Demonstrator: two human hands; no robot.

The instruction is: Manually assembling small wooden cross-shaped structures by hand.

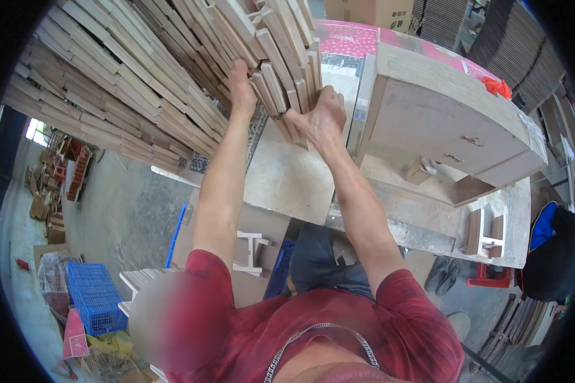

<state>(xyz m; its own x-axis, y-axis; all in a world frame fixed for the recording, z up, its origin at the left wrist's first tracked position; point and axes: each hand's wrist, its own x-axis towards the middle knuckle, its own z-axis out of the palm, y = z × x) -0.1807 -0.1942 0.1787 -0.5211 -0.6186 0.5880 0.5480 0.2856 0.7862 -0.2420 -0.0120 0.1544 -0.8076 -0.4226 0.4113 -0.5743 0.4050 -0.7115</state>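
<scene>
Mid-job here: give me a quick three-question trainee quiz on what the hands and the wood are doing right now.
1. True or false: both hands are on the bundle of wooden slats.
2. Which hand is at the bundle's right end? A. left hand B. right hand
3. What colour is the plastic crate on the floor at lower left?

Key: 1. True, one hand presses each end. 2. B. 3. Blue.

Your hands (pixel 281 102) are hemmed in by stacked wooden slats (pixel 140 70) on the left and a wooden cabinet (pixel 441 121) on the right; the bench (pixel 287 179) below lies open.
</scene>
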